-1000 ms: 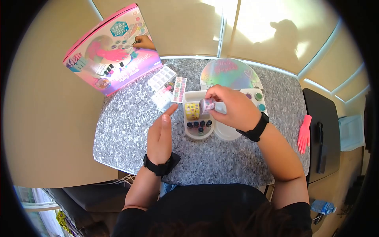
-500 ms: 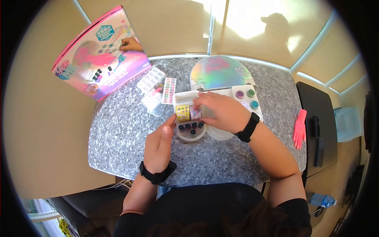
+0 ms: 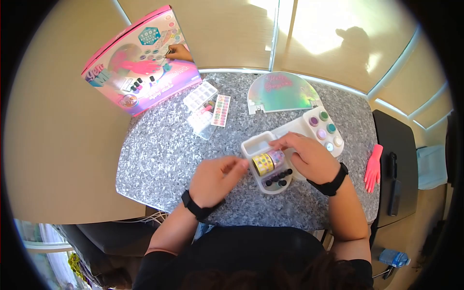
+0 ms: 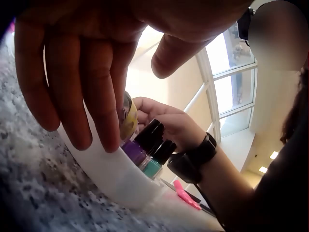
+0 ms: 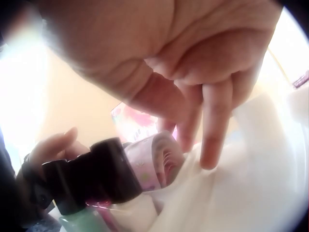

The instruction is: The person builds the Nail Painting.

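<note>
A white plastic tray (image 3: pixel 249 145) lies at an angle on the speckled tabletop. In one compartment sit a yellow patterned roll (image 3: pixel 263 164) and, beside it, a pink patterned roll (image 3: pixel 277 157). Several nail polish bottles (image 3: pixel 276 179) with black caps fill the rounded end nearest the person. My left hand (image 3: pixel 216 181) is at the tray's left side, its fingers straight along the outer wall in the left wrist view. My right hand (image 3: pixel 311 159) reaches over the tray, fingers extended down beside the pink roll; one fingertip (image 5: pixel 209 159) meets the white plastic.
Small pots (image 3: pixel 321 134) sit in the tray's right part. Behind is a shiny half-round panel (image 3: pixel 282 92). A sticker sheet (image 3: pixel 221 110), a clear compartment box (image 3: pixel 200 95) and a big printed box (image 3: pixel 145 63) stand left; a pink model hand (image 3: pixel 373 169) lies right.
The right hand has let go of the pink roll, which now lies beside the yellow one. The tray has turned clockwise and come nearer the person, away from the half-round panel.
</note>
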Motion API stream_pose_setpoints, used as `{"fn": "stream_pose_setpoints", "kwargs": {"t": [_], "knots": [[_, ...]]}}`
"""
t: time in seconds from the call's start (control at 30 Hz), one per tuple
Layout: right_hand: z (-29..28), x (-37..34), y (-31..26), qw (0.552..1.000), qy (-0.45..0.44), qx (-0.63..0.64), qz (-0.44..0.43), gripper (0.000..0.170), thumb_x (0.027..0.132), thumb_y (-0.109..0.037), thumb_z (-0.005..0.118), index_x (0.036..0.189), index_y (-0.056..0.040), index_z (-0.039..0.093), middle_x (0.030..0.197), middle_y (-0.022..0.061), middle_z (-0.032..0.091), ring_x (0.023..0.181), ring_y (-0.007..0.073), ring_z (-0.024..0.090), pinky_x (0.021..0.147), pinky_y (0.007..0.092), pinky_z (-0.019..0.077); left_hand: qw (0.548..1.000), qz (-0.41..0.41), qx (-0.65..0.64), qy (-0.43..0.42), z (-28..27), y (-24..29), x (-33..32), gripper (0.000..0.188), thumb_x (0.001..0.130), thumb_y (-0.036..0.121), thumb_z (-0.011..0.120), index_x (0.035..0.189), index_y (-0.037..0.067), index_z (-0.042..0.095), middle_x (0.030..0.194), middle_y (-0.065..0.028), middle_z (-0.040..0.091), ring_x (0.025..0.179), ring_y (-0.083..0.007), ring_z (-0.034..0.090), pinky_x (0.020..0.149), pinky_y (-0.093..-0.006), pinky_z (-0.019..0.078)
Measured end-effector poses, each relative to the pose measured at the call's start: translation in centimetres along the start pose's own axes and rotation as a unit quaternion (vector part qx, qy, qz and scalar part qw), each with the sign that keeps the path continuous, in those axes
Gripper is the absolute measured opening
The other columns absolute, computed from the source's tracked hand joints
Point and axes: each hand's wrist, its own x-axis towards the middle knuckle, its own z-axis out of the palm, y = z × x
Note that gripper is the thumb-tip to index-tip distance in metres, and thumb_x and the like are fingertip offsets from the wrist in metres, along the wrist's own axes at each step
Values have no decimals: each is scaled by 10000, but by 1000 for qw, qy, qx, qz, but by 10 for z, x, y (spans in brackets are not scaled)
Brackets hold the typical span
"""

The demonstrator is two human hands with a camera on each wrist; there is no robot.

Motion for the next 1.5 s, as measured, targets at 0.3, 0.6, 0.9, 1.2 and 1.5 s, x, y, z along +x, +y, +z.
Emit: {"fn": "stream_pose_setpoints", "kwargs": {"t": [0.3, 0.6, 0.9, 1.2, 1.5], "knots": [[-7, -47, -41, 999, -4, -35, 13, 586, 864, 74, 543, 1431, -53, 614, 1509, 228, 665, 1442, 439, 606, 1352, 589, 323, 885, 97, 381, 248, -114, -58, 144, 420, 1048, 430, 745, 1267, 71, 764, 1222, -169, 807, 1126, -354, 765, 975, -489, 596], [8, -113, -37, 983, 87, -85, 135, 644, 915, -1, 695, 1544, -20, 557, 1679, 283, 506, 1558, 486, 483, 1314, 543, 374, 866, 5, 494, 77, -145, -51, 211, 914, 919, 429, 892, 1655, 82, 478, 1415, -285, 710, 1323, -436, 689, 1128, -519, 550], [23, -115, -29, 974, 108, -129, 151, 630, 964, -57, 722, 1567, -7, 545, 1562, 288, 618, 1496, 463, 560, 1235, 507, 472, 889, 126, 424, 114, -151, -51, 213, 680, 876, 281, 933, 1489, 130, 679, 1181, -185, 746, 1135, -372, 722, 1050, -468, 567], [39, -112, -33, 955, 155, -166, 192, 741, 962, -112, 778, 1648, -48, 505, 1534, 265, 650, 1485, 451, 578, 1181, 519, 522, 928, 161, 271, 198, -123, 22, 141, 366, 1067, 298, 776, 1309, 23, 754, 1153, -89, 772, 997, -221, 750, 896, -393, 636], [26, -108, -34, 962, 102, -174, 185, 910, 848, -151, 914, 1667, -157, 519, 1557, 204, 655, 1488, 428, 584, 1161, 499, 545, 987, 82, -137, -13, -41, 2, 87, 263, 1116, 222, 743, 1229, -14, 774, 1062, -25, 810, 959, -82, 753, 856, -257, 598]]}}
